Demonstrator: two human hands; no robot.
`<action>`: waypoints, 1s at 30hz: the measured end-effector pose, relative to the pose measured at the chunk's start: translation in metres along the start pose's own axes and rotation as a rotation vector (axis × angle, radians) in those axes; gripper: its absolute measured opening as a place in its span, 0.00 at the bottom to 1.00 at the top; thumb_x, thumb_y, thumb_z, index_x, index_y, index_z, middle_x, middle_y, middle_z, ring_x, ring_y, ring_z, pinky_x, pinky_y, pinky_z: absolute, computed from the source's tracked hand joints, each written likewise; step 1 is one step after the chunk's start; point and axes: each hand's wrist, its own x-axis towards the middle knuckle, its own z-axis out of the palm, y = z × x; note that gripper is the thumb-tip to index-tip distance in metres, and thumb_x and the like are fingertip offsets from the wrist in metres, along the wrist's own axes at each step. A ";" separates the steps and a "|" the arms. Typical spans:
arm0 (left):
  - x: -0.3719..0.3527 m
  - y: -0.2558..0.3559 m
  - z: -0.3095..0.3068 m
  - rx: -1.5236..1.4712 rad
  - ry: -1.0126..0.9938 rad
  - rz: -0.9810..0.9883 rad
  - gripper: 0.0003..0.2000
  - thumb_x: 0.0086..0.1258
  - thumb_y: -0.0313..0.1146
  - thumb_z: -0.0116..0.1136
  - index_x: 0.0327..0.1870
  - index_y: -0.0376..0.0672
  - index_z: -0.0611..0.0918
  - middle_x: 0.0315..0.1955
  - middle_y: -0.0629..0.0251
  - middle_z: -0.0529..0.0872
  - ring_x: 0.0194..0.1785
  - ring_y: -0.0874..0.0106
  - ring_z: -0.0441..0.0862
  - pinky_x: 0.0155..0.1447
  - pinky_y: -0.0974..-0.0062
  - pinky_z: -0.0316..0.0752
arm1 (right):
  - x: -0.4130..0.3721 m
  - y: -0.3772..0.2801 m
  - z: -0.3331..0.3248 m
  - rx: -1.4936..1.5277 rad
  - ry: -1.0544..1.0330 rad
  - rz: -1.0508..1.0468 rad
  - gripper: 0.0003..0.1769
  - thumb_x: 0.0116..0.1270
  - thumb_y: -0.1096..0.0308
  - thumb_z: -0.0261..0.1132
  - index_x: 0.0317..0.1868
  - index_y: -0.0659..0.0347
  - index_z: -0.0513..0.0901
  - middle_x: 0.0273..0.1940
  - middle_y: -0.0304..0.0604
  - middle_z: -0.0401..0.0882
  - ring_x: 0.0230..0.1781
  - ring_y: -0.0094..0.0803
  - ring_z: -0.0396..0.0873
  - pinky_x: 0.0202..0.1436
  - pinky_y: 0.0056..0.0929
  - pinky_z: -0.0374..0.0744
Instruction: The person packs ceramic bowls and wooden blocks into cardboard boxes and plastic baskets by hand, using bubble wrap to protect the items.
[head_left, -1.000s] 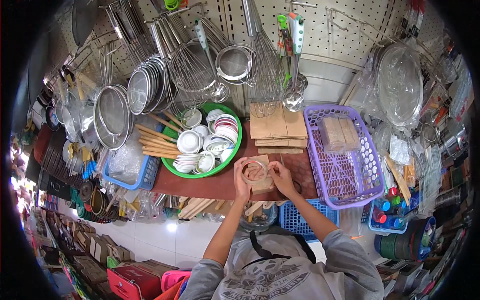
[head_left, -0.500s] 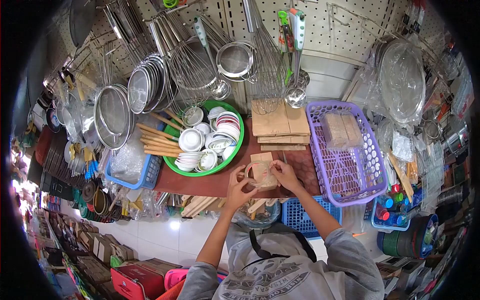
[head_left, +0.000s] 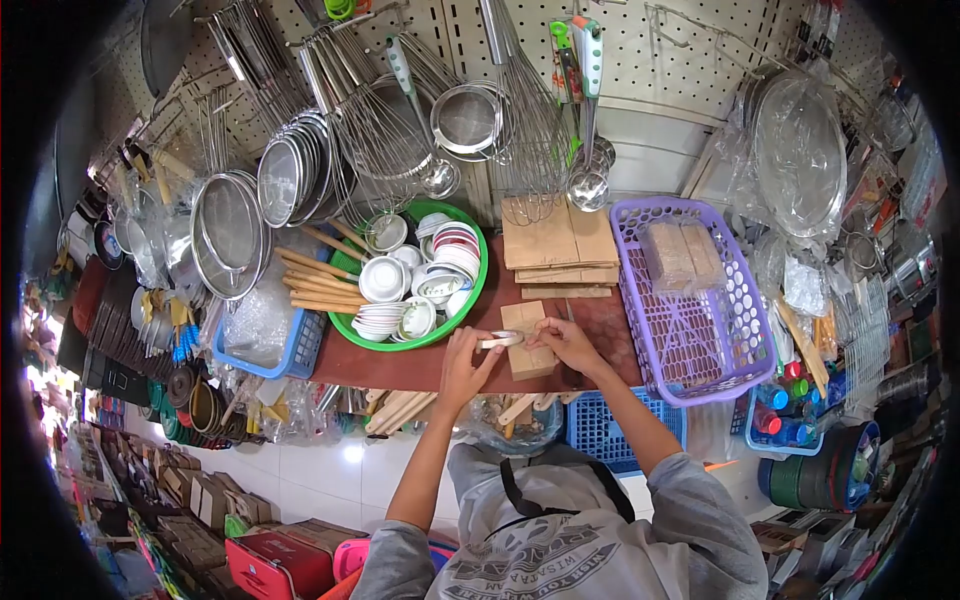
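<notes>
My left hand [head_left: 467, 368] grips a roll of clear tape [head_left: 500, 340] between thumb and fingers, with the roll tilted almost edge-on. Just right of the roll, my right hand [head_left: 566, 346] has thumb and fingertips pinched together; whatever is in that pinch is too small to make out. Beneath both hands a small flat brown cardboard box [head_left: 530, 362] lies on the reddish-brown counter [head_left: 385, 372]. Part of the box is covered by the roll and my right fingertips.
A green basin [head_left: 484, 270] of small bowls stands left, wooden handles beside it. Behind lie stacked flat cardboard boxes [head_left: 560, 240]. A purple basket [head_left: 690, 340] holding wrapped brown blocks is right. Whisks [head_left: 530, 130] and strainers [head_left: 467, 120] hang above the counter.
The tape roll has turned from nearly face-on to nearly edge-on in my left hand, which has shifted slightly left. My right hand stays pinched close by the roll.
</notes>
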 end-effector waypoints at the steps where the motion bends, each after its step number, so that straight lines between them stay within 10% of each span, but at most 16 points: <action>1: 0.000 0.000 0.001 0.048 0.028 0.033 0.13 0.64 0.35 0.68 0.43 0.39 0.79 0.33 0.56 0.76 0.42 0.56 0.74 0.56 0.56 0.70 | 0.000 0.001 0.001 -0.002 0.007 0.003 0.07 0.76 0.68 0.57 0.45 0.64 0.78 0.38 0.39 0.84 0.44 0.28 0.87 0.34 0.19 0.79; 12: 0.002 0.007 0.021 0.428 0.107 0.153 0.38 0.43 0.47 0.81 0.56 0.43 0.75 0.45 0.51 0.69 0.51 0.53 0.68 0.56 0.56 0.67 | 0.010 0.024 0.003 -0.039 0.015 -0.001 0.10 0.74 0.67 0.60 0.45 0.67 0.79 0.33 0.39 0.82 0.27 0.23 0.81 0.30 0.21 0.77; 30: 0.009 0.017 0.021 0.558 0.045 0.069 0.34 0.42 0.52 0.79 0.52 0.49 0.80 0.43 0.54 0.69 0.50 0.54 0.68 0.55 0.58 0.68 | 0.010 0.008 -0.003 0.034 0.000 0.154 0.11 0.73 0.69 0.61 0.46 0.70 0.76 0.32 0.47 0.83 0.29 0.34 0.88 0.28 0.25 0.86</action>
